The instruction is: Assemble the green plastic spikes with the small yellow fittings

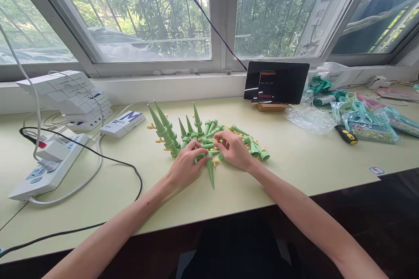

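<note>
My left hand (188, 161) is closed, with thumb and fingertips at the wide collar of a green watering spike (210, 173) whose tip points toward me. Just above the pile, my right hand (233, 150) has its thumb and fingers drawn together in a pinch; whatever is between them is too small to make out. A loose heap of green spikes and collars (255, 148) with yellow bits lies beneath and beyond the right hand. Left of the heap, several stacked green spikes (162, 128) stand tip up, with yellow valves (151, 126) sticking out. A yellow valve (215, 163) rests between my hands.
At the left are a power strip (49, 172), a black cable (135, 174) and white boxes (122, 123). A tablet (288, 83) leans on a cardboard stand at the back. A yellow-black handle (346, 135) and plastic-wrapped packs (369, 124) lie at the right.
</note>
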A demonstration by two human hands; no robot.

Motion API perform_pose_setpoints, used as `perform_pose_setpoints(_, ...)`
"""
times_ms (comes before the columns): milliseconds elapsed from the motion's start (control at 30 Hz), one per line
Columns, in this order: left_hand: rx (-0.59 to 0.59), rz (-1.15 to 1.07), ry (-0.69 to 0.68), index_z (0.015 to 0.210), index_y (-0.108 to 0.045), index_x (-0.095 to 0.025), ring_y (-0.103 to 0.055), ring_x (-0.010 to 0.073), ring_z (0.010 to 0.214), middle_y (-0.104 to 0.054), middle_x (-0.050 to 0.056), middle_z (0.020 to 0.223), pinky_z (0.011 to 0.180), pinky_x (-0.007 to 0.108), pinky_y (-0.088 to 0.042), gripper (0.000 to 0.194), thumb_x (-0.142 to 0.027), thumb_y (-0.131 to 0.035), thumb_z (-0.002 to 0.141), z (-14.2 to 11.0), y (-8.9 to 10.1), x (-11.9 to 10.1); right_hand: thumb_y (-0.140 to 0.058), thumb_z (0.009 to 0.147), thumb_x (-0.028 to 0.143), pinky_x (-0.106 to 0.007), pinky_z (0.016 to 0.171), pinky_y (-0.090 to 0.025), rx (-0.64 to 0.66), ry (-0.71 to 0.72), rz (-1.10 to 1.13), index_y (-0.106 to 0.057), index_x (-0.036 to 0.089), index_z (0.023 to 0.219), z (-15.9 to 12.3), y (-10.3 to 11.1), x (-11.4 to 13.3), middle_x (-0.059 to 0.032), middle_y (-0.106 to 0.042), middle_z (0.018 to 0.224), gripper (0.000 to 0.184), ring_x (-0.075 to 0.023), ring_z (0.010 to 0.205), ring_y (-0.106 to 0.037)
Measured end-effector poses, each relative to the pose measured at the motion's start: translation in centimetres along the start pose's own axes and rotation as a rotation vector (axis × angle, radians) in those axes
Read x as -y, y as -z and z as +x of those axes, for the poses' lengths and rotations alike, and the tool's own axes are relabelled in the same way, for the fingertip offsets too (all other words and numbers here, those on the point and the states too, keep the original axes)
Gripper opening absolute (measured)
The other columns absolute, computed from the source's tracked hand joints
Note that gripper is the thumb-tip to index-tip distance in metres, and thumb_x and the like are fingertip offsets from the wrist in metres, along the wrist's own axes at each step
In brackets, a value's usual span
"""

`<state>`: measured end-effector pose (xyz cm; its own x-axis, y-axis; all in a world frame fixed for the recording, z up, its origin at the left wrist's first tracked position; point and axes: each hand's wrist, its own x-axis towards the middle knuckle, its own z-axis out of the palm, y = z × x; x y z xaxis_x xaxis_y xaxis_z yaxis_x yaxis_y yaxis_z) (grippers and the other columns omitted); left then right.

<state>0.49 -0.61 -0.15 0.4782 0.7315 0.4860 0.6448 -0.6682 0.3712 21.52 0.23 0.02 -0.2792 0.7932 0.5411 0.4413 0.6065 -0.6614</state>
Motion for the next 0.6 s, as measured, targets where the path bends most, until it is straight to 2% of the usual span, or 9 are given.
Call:
perform_pose_setpoints(267,0.003,-0.035,0.011,0.094,-0.069,-0.02,-0.056,0.0139,0.069,-0.058,0.005,0.092,0.062,0.028,-0.049,0.014,-0.031,-0.06,0.092,-0.05,-0.04,0.23,-0.05,0.097,0.025,-0.028,0.067,-0.046,0.018,0.016,0.016,-0.061,0.019,0.097,0.01,0.01,0.23,-0.0054,-0.064,0.093,0.012,-0.0157,0.075,-0.057)
perform_pose_setpoints(500,-0.06,-0.139,0.0,0.092,-0.063,-0.019,-0.046,0.0086,0.059,-0.055,0.004,0.095,0.055,0.026,-0.048,0.007,-0.025,-0.06,0.092,0.1,0.14,0.06,-0.049,0.097,0.027,-0.029,0.067,-0.046,-0.011,-0.007,0.018,-0.061,0.019,0.099,0.03,0.03,0.28,-0.0056,-0.066,0.091,0.015,-0.017,0.078,-0.058)
perform_pose_setpoints(600,-0.073,-0.22,0.017,0.094,-0.06,-0.019,-0.052,0.0105,0.066,-0.053,0.005,0.097,0.055,0.025,-0.05,0.007,-0.026,-0.058,0.093,0.19,0.35,-0.09,-0.049,0.097,0.025,-0.029,0.068,-0.046,-0.049,0.008,0.017,-0.062,0.019,0.1,0.05,0.11,0.32,-0.0067,-0.067,0.095,0.015,-0.0178,0.082,-0.059)
